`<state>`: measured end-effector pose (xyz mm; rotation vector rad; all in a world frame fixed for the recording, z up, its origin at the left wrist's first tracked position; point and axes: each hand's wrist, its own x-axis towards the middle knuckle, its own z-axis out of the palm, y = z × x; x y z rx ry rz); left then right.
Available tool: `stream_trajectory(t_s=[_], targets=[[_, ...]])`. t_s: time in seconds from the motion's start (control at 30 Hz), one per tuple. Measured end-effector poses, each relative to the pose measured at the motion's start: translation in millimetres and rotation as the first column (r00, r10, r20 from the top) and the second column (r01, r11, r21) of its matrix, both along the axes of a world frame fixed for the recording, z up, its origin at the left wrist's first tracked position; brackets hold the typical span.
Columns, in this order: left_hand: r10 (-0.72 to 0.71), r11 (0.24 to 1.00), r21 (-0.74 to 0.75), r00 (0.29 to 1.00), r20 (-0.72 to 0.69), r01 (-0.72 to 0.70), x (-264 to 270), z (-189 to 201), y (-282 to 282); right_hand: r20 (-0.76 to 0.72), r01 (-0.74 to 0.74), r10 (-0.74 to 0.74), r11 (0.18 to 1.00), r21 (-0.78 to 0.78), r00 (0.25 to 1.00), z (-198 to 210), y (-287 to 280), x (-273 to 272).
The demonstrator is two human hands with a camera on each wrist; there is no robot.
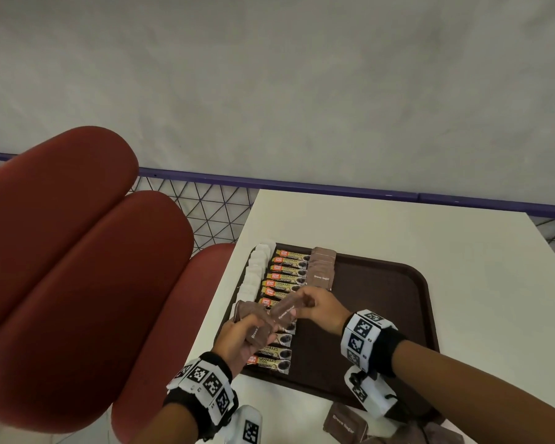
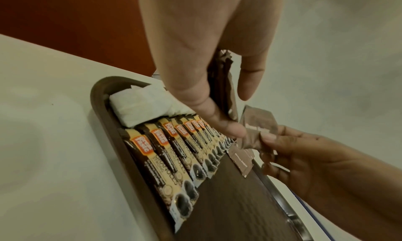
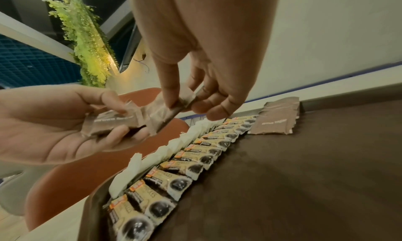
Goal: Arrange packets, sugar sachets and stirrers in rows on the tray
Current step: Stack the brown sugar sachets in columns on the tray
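Observation:
A dark brown tray (image 1: 382,302) lies on the white table. Along its left side runs a row of white sachets (image 1: 253,277), then a row of coffee granule packets (image 1: 282,274). Several brown sugar sachets (image 1: 322,267) lie overlapped at the tray's far middle. My left hand (image 1: 241,338) grips a small stack of brown sugar sachets (image 3: 113,122) above the near coffee packets. My right hand (image 1: 314,310) pinches one brown sachet (image 1: 284,310) at the top of that stack. In the left wrist view that single sachet (image 2: 256,124) sits between my right fingertips.
Loose brown sugar sachets (image 1: 345,424) lie on the table near the tray's front edge. A red padded seat (image 1: 77,251) stands left of the table. A purple rail with wire mesh (image 1: 205,200) runs behind. The right half of the tray holds nothing.

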<state>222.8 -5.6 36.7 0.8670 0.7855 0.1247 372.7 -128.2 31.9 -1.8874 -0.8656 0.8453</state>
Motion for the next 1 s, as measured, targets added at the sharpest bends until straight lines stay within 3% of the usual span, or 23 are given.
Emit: stream_trajectory(t_s=[0.17, 0.27, 0.37, 0.67, 1.0], targets=[[0.009, 0.999, 0.031, 1.0, -0.03, -0.008, -4.1, -3.5, 4.3, 0.224, 0.245, -0.218, 0.964, -0.101, 0.95, -7.9, -10.0, 22.9], [-0.008, 0.997, 0.075, 0.998, -0.058, 0.013, -6.5, -4.0, 4.6, 0.13, 0.408, -0.393, 0.905, -0.121, 0.91, -16.2, -14.6, 38.0], [-0.019, 0.99, 0.135, 0.995, -0.098, 0.032, -8.2, -4.8, 6.0, 0.13, 0.497, -0.481, 0.852, -0.164, 0.867, -19.7, -15.0, 48.0], [0.0, 0.994, 0.113, 0.996, -0.09, 0.01, -8.9, -8.1, 14.6, 0.154, 0.567, -0.546, 0.781, -0.262, 0.823, -36.0, 5.3, 59.5], [0.019, 0.998, 0.056, 0.999, -0.049, -0.016, -8.3, -15.3, 23.7, 0.352, 0.552, -0.438, 0.751, -0.363, 0.827, -51.2, 13.8, 59.3]])
